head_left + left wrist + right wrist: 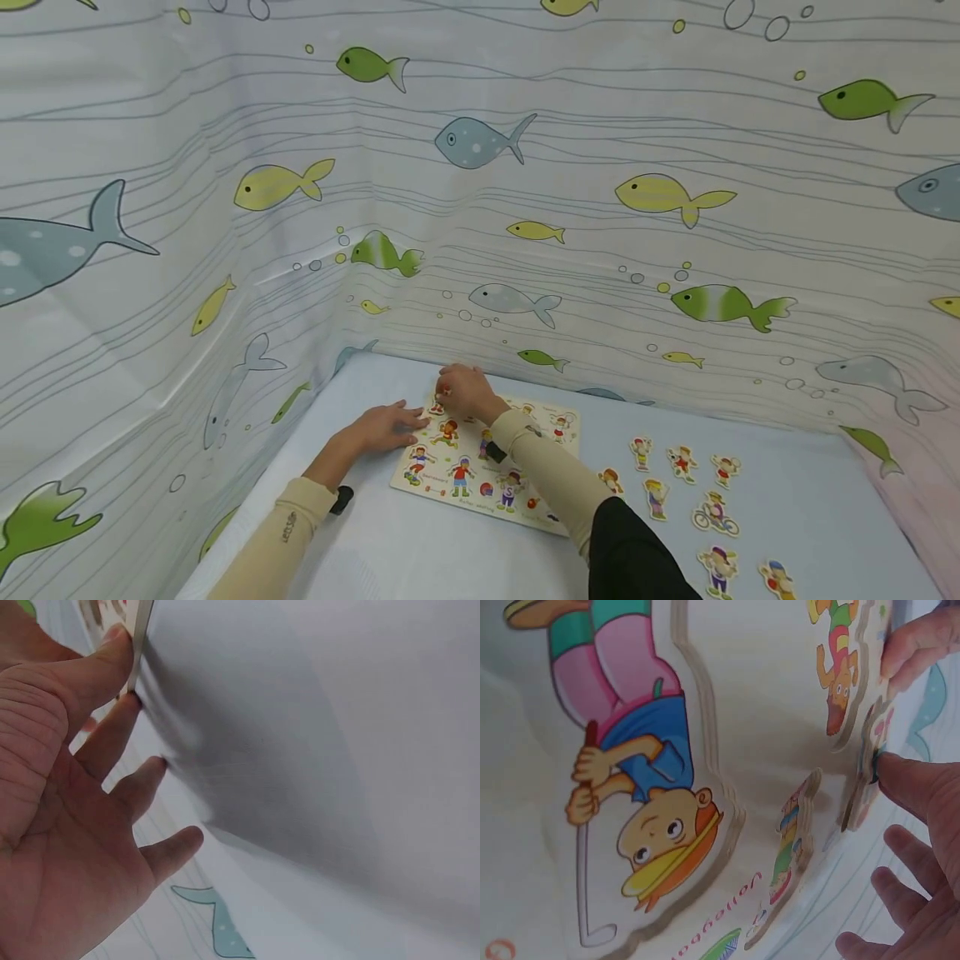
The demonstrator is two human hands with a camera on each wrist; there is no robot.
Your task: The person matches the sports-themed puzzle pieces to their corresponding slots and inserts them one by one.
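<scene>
A cream wooden puzzle board (442,477) with printed sports figures lies on the white-covered table. Its left edge is touched by the thumb and fingertips of my left hand (382,429), whose other fingers are spread in the left wrist view. At the board's far left corner, my right hand (465,392) pinches a small figure-shaped puzzle piece (868,772). The piece stands tilted against the board, its far side hidden. Close by in the right wrist view, a golfer figure (649,757) lies within a cut outline. My right forearm covers part of the board.
Right of the board lie several loose figure pieces, among them a cyclist (715,512), one in a purple cap (718,571) and one with a long stick (656,498). A fish-printed curtain (585,275) rises behind the table's back and left edges.
</scene>
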